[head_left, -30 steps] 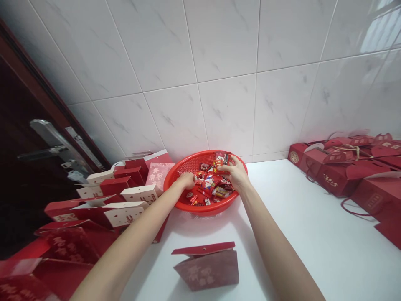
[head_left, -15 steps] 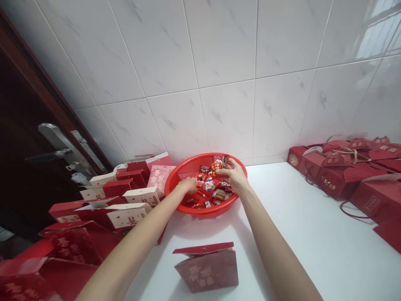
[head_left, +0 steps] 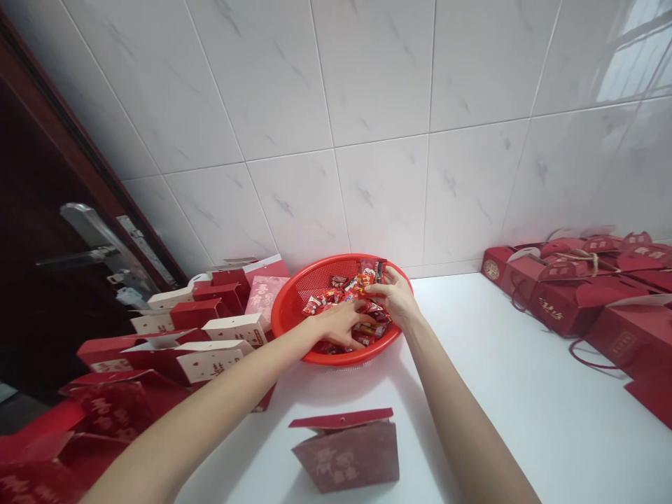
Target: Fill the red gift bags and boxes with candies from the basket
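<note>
A red plastic basket (head_left: 286, 308) with a perforated wall holds a pile of wrapped candies (head_left: 320, 301), mostly red. Over the front of the pile, my left hand (head_left: 344, 323) reaches down with its fingers apart, touching the candies. My right hand (head_left: 397, 297), at the basket's right rim, pinches several wrapped candies (head_left: 367, 273) between thumb and fingers. In front of the basket stands a small dusky-red paper gift box (head_left: 349, 458), its bright red top flap partly lifted.
Red and cream gift boxes (head_left: 220, 360) crowd the left side. Dark red boxes with cord handles (head_left: 572, 304) stand at the right. Everything rests on a white table (head_left: 472, 336) against a tiled wall (head_left: 378, 189). A dark door with a metal handle (head_left: 89, 231) is at far left.
My left hand has moved right across the pile, from the basket's left side to its front middle, and its fingers have spread. My right hand stays nearly still with its candies.
</note>
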Action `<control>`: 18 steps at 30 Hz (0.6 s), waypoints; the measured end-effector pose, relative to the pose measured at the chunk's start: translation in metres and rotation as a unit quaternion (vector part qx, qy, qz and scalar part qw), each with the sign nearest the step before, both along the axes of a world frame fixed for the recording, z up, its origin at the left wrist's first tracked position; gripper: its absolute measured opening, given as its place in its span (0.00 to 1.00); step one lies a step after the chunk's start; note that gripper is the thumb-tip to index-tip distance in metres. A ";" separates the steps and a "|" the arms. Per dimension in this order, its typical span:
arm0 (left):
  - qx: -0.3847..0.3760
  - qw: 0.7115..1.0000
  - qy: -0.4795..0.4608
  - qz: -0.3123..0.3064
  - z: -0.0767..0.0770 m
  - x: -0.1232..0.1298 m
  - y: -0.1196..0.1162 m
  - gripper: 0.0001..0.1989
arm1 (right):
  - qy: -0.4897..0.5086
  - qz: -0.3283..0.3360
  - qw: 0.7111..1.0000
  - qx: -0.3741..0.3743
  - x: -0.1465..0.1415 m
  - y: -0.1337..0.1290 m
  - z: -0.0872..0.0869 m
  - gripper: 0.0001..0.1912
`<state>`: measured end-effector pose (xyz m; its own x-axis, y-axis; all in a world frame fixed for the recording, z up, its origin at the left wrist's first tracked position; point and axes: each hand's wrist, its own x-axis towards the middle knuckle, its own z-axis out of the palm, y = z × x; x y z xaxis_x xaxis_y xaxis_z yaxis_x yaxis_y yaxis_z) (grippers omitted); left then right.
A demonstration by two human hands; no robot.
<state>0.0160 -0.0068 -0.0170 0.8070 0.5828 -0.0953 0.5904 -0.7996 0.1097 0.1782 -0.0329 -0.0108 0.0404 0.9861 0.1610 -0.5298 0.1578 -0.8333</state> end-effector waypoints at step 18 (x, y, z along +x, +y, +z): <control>-0.046 0.999 -0.006 0.028 0.009 -0.001 -0.001 0.14 | -0.006 -0.004 1.000 -0.013 -0.001 0.002 -0.001 0.22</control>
<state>0.0152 -0.0080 -0.0083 0.7748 0.6164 -0.1406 0.6321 -0.7517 0.1883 0.1775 -0.0308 -0.0117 0.0466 0.9897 0.1353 -0.5193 0.1397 -0.8431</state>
